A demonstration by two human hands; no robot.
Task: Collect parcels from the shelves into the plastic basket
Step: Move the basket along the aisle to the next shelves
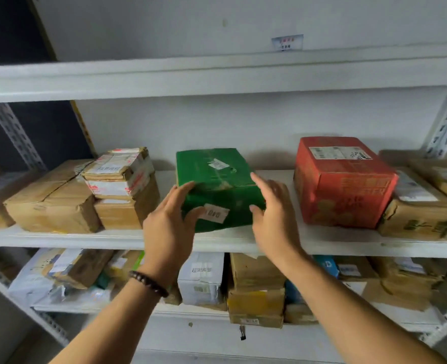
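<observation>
**Inspector:** State of the hands, nearest first.

**Assistant:** The left hand (pixel 168 227) is open. Its fingers (pixel 183 190) are spread and lie on the near left corner of the green box (pixel 217 177), with the thumb across the front face beside the white label. It does not clamp the box. The right hand (pixel 276 214) is also open, with its fingers (pixel 260 182) straight and raised beside the near right corner. Its thumb is at the front face, but contact cannot be confirmed.

**Inspector:** Where is the parcel relative to those fingers?

**Assistant:** It is directly between them and just beyond the fingertips, sitting on the middle shelf (pixel 85 239). Its front face runs across from one hand to the other. Whether the long axis runs across or back cannot be settled from this angle.

**Inspector:** Which hand is nearer?

**Assistant:** The left, which is in contact. In my judgement the right must close inward against the right side before a lift is sound.

**Inspector:** Clearances further out?

**Assistant:** There is a gap on each side. Past the left fingers are the brown cartons (pixel 127 206), and past the right fingers, well apart, is the red box (pixel 343 185). The plastic basket is not in view.
</observation>
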